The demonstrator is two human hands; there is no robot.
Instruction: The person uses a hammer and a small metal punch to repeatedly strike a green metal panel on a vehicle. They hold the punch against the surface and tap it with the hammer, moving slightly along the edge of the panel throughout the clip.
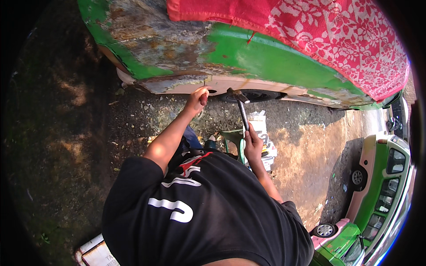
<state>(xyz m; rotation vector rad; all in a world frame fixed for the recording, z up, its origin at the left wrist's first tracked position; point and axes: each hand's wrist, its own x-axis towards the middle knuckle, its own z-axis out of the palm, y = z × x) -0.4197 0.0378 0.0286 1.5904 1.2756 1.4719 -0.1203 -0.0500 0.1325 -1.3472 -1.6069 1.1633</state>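
Note:
Along the lower side of a green and pale pink vehicle (257, 55), my left hand (193, 104) is closed around a slim tool with a reddish-brown handle (203, 99). Its thin dark shaft points up at the torn, rusty edge of the lower panel (177, 83); I cannot tell whether it is a screwdriver or a chisel. To the right, my right hand (253, 145) grips a hammer (243, 111) by its grey handle. The hammer's head is up near a dark wheel (262, 95), apart from the slim tool. Bare, rusted metal (155, 37) shows on the body above my left hand.
A red cloth with white flowers (328, 37) drapes over the vehicle. Beneath my right forearm are a green plastic stool (234, 136) and white sacks or papers (262, 126). Another green and pink van (377, 181) stands at right. A white, rust-stained object (96, 252) lies lower left.

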